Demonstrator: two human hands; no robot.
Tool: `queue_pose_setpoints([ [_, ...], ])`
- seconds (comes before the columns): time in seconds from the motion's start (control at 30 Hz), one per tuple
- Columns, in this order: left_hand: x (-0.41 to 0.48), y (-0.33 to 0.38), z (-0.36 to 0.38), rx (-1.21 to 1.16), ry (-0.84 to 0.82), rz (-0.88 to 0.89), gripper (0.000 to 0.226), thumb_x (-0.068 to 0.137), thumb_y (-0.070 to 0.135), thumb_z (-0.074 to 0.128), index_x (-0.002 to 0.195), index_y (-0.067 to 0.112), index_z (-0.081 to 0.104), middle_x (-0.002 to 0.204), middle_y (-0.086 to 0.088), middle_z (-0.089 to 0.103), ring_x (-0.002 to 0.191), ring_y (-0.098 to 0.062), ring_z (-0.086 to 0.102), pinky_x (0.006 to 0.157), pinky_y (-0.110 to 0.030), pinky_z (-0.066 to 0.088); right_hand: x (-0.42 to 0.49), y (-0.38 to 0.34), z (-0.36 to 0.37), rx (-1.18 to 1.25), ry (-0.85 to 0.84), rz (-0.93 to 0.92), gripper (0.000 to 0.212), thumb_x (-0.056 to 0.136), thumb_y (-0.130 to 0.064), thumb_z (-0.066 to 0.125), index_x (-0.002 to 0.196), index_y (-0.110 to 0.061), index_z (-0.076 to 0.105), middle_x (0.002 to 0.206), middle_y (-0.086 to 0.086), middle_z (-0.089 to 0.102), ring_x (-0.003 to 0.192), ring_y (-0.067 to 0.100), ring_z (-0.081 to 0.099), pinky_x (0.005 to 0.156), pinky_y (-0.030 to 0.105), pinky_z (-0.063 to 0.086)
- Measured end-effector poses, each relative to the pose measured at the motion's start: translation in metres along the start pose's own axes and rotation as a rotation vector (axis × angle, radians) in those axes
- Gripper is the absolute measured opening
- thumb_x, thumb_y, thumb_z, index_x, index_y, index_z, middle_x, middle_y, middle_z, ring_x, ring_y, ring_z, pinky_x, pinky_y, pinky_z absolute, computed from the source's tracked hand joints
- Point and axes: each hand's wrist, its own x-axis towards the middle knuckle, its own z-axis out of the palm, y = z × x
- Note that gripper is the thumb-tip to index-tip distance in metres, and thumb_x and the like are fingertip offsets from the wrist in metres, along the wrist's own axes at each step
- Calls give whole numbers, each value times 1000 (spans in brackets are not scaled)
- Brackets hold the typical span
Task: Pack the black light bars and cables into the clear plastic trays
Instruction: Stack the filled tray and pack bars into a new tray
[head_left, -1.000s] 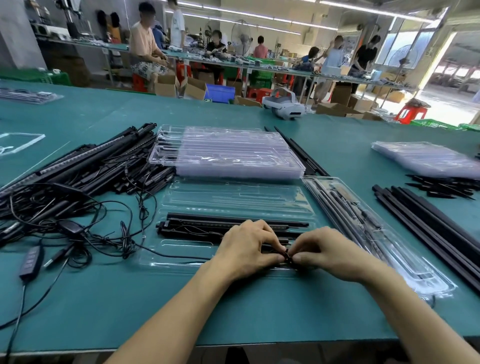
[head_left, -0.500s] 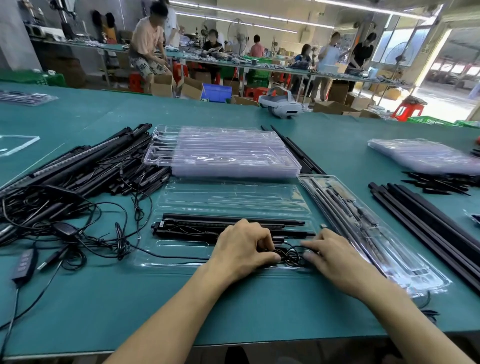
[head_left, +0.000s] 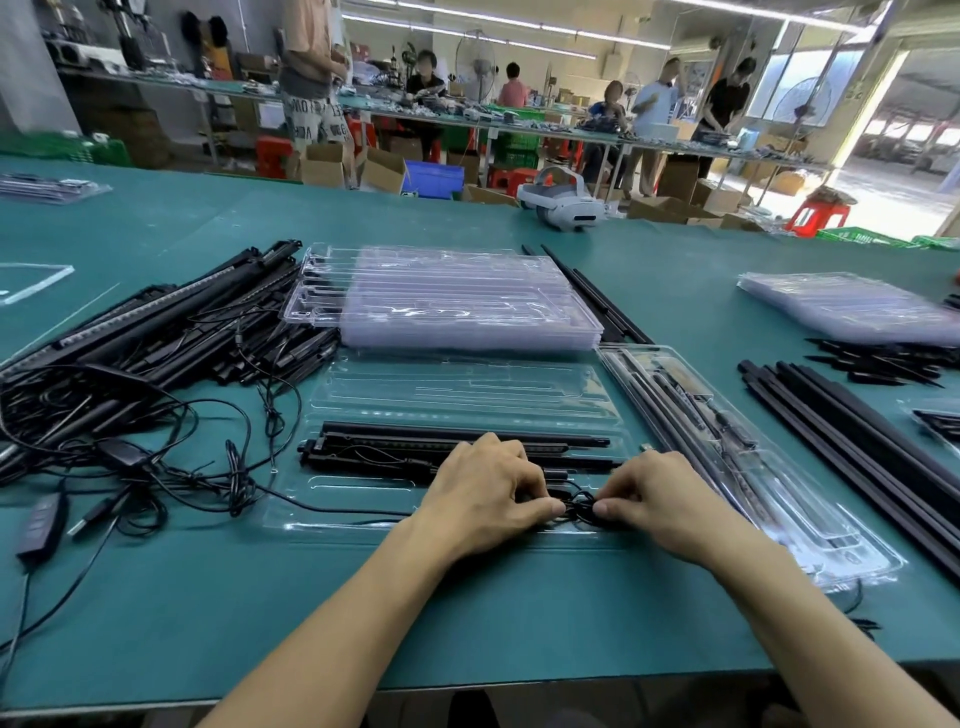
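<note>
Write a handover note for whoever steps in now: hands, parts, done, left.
Left hand and right hand both pinch the coiled black cable over the near part of the open clear plastic tray.
Done: long black light bars lie in that tray; a filled clear tray lies to its right.
Left: seat the cable, then pack the loose pile of black bars and cables, using the stack of clear trays.

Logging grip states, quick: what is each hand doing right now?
Left hand: closed, pinching the coiled cable.
Right hand: closed, pinching the same cable.
</note>
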Motion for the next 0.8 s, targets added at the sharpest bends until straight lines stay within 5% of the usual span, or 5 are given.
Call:
queue_pose_setpoints([
  [0.07,0,1,-1,5,-4,-13,26,79,63,68,81,37,70,84,16,54,90,-7,45,83,-31,32,0,-2,6,-61,37,6,8,86,-31,72,89,-25,77,84,-5,73,90,15,61,93,28,44],
  [0.17,1,3,-2,24,-17,-21,23,78,63,68,76,41,60,82,17,52,88,-8,43,81,-31,30,-6,-7,13,-53,115,40,10,89,-33,68,92,-25,74,87,-1,71,88,20,64,84,35,51],
  [0.4,2,4,-2,35,-27,-13,22,78,62,67,82,43,56,85,16,56,88,-10,47,82,-32,34,-16,0,-10,41,-105,68,25,89,-19,69,111,-29,74,99,-6,74,86,5,64,78,16,46],
  [0.57,2,2,0,36,-15,15,24,81,62,66,88,39,70,80,17,48,87,-8,44,79,-31,30,-12,-4,-5,-130,-47,223,21,87,-28,70,106,-36,74,113,4,68,102,21,64,87,30,51],
  [0.8,4,3,-1,40,-49,49,23,84,58,67,87,35,71,85,16,48,91,-9,44,82,-33,33,-9,-13,17,-146,107,299,9,88,-24,66,91,-27,74,102,9,68,98,31,62,79,32,46],
])
